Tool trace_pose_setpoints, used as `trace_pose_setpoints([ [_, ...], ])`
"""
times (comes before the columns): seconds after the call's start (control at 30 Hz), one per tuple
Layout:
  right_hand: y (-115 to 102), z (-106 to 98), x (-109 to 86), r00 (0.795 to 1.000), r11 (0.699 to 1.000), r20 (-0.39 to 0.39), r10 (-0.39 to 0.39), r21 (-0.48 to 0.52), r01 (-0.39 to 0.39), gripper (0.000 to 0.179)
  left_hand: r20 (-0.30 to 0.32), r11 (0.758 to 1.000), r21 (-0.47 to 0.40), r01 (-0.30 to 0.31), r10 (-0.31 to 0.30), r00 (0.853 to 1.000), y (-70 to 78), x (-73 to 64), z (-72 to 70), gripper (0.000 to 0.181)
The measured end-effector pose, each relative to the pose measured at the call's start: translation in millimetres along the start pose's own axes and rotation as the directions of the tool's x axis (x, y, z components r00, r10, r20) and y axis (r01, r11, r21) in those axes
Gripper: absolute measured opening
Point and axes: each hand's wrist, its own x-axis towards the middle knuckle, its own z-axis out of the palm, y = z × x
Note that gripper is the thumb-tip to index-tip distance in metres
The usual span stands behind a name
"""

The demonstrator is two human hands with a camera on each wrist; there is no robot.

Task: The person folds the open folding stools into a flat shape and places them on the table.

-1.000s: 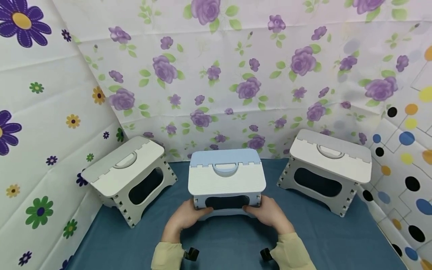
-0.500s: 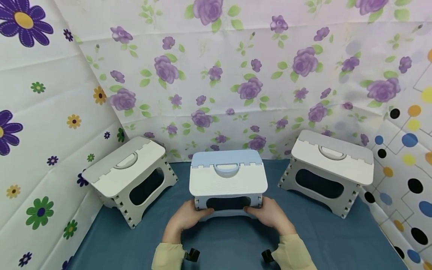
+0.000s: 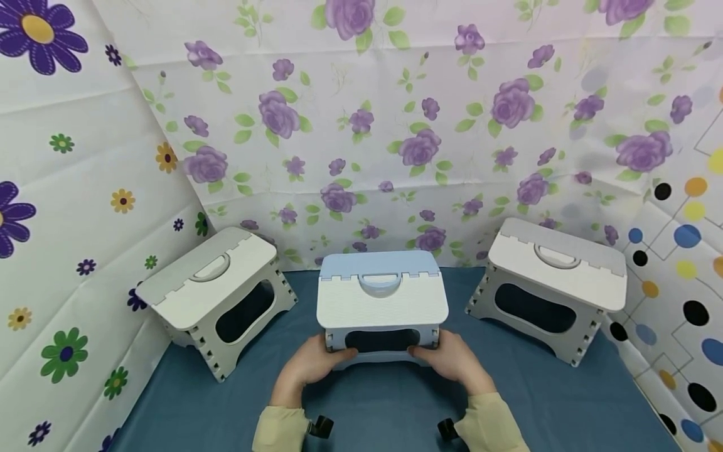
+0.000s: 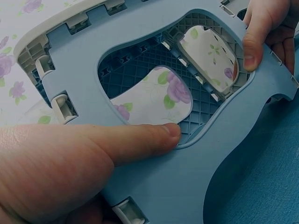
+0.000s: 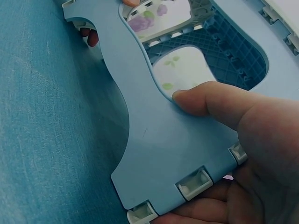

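A blue and white folding step stool point(image 3: 381, 307) stands unfolded in the middle, its blue handle lying in the top. My left hand point(image 3: 315, 361) grips its left side, the thumb across the blue front panel by the oval opening; its fingers are mostly hidden behind the leg. On the other side my right hand point(image 3: 449, 356) holds the stool the same way. The right wrist view shows that thumb point(image 5: 210, 100) at the opening's edge and the fingers curled round the leg's side. In the left wrist view, the left thumb point(image 4: 140, 140) presses the opening's rim.
A grey and white folding stool point(image 3: 211, 289) stands angled at the left, and a similar stool point(image 3: 550, 282) at the right. Blue cloth point(image 3: 384, 408) covers the table. Flowered sheets point(image 3: 339, 157) hang behind and at the left; a dotted sheet point(image 3: 678, 282) hangs at the right.
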Motion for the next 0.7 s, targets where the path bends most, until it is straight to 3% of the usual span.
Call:
trace_pose_setpoints([
  [0.7, -0.3, 1.0, 0.3, 1.000, 1.000, 0.001, -0.007, 0.007, 0.007, 0.063, 0.008, 1.000, -0.016, -0.005, 0.005, 1.000, 1.5, -0.8, -1.3, 0.080],
])
